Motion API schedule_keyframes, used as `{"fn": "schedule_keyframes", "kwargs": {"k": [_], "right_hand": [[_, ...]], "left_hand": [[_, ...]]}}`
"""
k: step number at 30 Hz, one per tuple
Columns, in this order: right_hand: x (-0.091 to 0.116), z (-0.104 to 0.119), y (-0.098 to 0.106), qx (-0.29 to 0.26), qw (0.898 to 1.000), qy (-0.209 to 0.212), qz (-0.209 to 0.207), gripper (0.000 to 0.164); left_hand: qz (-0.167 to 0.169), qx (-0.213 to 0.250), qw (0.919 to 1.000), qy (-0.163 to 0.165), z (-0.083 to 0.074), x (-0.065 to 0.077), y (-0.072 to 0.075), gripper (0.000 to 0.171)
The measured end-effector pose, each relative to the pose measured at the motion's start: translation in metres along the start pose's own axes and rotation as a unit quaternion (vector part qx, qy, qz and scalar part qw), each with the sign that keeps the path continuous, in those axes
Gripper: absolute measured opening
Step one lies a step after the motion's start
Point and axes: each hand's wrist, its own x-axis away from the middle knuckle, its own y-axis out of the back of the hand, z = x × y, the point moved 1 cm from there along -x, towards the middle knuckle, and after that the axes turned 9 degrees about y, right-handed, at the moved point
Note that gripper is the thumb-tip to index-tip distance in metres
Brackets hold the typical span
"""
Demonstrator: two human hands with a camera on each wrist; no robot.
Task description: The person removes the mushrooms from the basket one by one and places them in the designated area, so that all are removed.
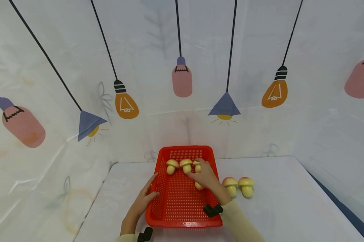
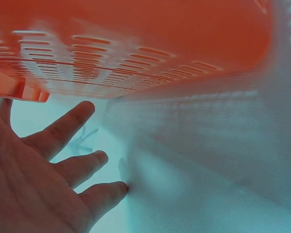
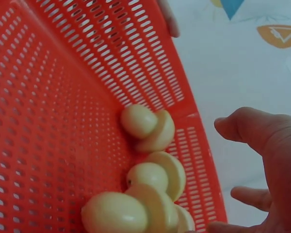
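A red perforated plastic basket (image 1: 182,215) holds several toy mushrooms with pale stems and yellowish, pink-tinged caps. One mushroom (image 1: 171,167) and another mushroom (image 1: 186,166) lie near its back wall, a third mushroom (image 1: 198,168) partly behind my right hand (image 1: 205,175). Another mushroom (image 1: 199,186) shows under that hand. In the right wrist view my right hand (image 3: 281,170) has its fingers spread beside the mushrooms (image 3: 148,177), with nothing seen in its grasp. My left hand (image 1: 142,200) touches the basket's left side; straight, spread fingers (image 2: 80,167) show in the left wrist view.
Two more mushrooms, one (image 1: 230,186) beside the other (image 1: 246,187), lie on the white table (image 1: 278,205) right of the basket. A white wall sheet (image 1: 157,127) with printed lamps stands behind the table.
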Motion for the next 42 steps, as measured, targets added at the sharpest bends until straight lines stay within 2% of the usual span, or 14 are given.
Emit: {"fn": "schedule_keyframes", "kwargs": {"k": [4, 7, 11, 15, 21, 33, 42], "right_hand": [[-0.001, -0.001, -0.004, 0.022, 0.999, 0.015, 0.023, 0.068], [-0.001, -0.002, -0.007, 0.048, 0.997, 0.032, 0.056, 0.066], [-0.001, -0.003, -0.01, 0.081, 0.992, 0.03, 0.097, 0.061], [-0.001, -0.004, -0.012, 0.104, 0.987, 0.029, 0.119, 0.05], [-0.004, -0.008, -0.016, 0.106, 0.982, 0.038, 0.152, 0.039], [-0.009, -0.008, -0.018, 0.111, 0.977, 0.054, 0.173, 0.039], [-0.015, -0.014, -0.022, 0.091, 0.973, 0.074, 0.197, 0.036]], "left_hand": [[-0.006, -0.002, 1.0, 0.002, 0.0, 0.001, -0.001, 0.077], [-0.014, -0.002, 0.9999, 0.003, 0.0, 0.001, -0.001, 0.078], [-0.013, -0.004, 0.9999, -0.002, 0.0, 0.0, -0.001, 0.077], [-0.007, -0.008, 0.9999, -0.004, 0.0, 0.0, -0.002, 0.077], [-0.005, -0.01, 0.9999, -0.004, -0.001, 0.001, -0.002, 0.077], [-0.004, -0.012, 0.9999, -0.006, 0.0, 0.001, -0.002, 0.077], [-0.007, -0.011, 0.9999, -0.001, 0.0, 0.001, -0.002, 0.076]]}}
